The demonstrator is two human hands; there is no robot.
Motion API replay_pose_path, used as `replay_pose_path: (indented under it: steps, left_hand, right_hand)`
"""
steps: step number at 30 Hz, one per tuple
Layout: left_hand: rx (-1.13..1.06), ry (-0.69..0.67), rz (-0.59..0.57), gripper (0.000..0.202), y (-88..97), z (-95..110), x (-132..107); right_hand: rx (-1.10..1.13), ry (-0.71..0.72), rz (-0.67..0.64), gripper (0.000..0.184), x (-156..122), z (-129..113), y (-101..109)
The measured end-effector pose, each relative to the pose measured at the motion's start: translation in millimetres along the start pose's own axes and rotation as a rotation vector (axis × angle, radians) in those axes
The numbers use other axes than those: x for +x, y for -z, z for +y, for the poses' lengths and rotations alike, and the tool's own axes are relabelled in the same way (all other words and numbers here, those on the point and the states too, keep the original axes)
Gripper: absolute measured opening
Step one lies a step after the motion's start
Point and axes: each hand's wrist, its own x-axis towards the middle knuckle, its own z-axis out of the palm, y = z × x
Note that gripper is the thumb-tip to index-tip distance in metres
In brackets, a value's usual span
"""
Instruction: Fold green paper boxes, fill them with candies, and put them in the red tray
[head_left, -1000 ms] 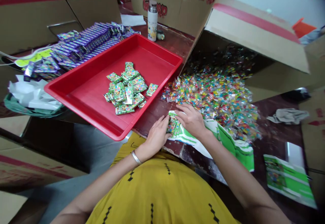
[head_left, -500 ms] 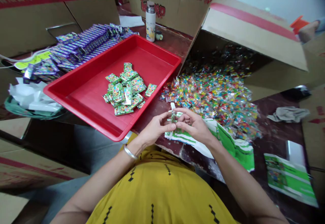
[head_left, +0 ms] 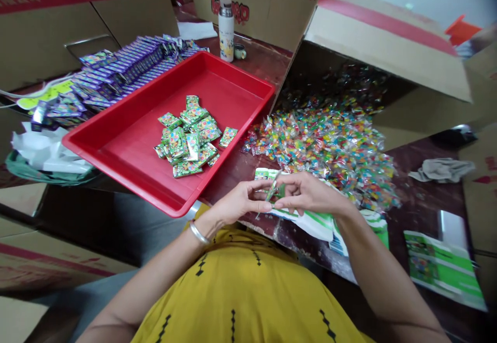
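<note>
Between my two hands is a small green printed candy box [head_left: 273,188], seen edge-on and partly hidden by fingers. My left hand [head_left: 248,198], with a bangle on the wrist, pinches its left side. On its other side the fingers of my right hand [head_left: 305,191] are closed on it too. Flat green-and-white printed cartons [head_left: 318,221] lie on the table under my hands. Just beyond is a heap of small clear bags of coloured candies [head_left: 322,146]. Filled green boxes [head_left: 190,138] lie piled in a red tray [head_left: 128,120] to the left.
An open cardboard box [head_left: 373,27] spills the candy bags at right. Purple boxes [head_left: 128,68] are stacked behind the tray. A flask [head_left: 225,32] stands at the back. A grey cloth [head_left: 442,169] and a green printed sheet [head_left: 442,270] lie right. Someone's hand shows far right.
The box between my hands has turned from upright to slanted, and its white flap no longer shows on top. My right hand has shifted slightly right.
</note>
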Motion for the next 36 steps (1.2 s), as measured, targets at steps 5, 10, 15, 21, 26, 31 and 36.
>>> replay_pose_path:
  steps: [5,10,15,21,26,31,36]
  left_hand:
    - [0.121,-0.056,-0.018,0.037,7.2,7.1,3.0]
    - [-0.129,-0.154,0.288,0.034,-0.2,-2.3,10.0]
    - [-0.217,-0.270,0.507,0.029,-13.6,-17.6,19.9]
    - [0.192,-0.474,0.616,0.067,-10.1,-15.0,13.9]
    - [0.335,-0.391,0.428,0.054,-2.5,-8.7,6.0]
    - [0.320,-0.317,0.283,0.036,2.2,-4.1,4.2]
    - [0.153,-0.328,0.368,0.043,-1.9,-4.5,5.6]
  right_hand:
    - [0.117,0.018,0.062,0.022,0.9,4.8,-3.5]
    - [0.240,0.227,0.734,0.030,16.1,24.3,-35.2]
    - [0.283,0.225,0.968,0.016,34.7,42.6,-63.1]
    - [0.318,0.320,1.091,0.036,42.3,42.4,-65.9]
    - [0.200,0.364,1.032,0.024,40.5,46.9,-64.8]
    - [0.073,0.353,1.001,0.010,36.0,46.7,-57.4]
    - [0.307,0.404,0.921,0.013,38.2,36.7,-51.3]
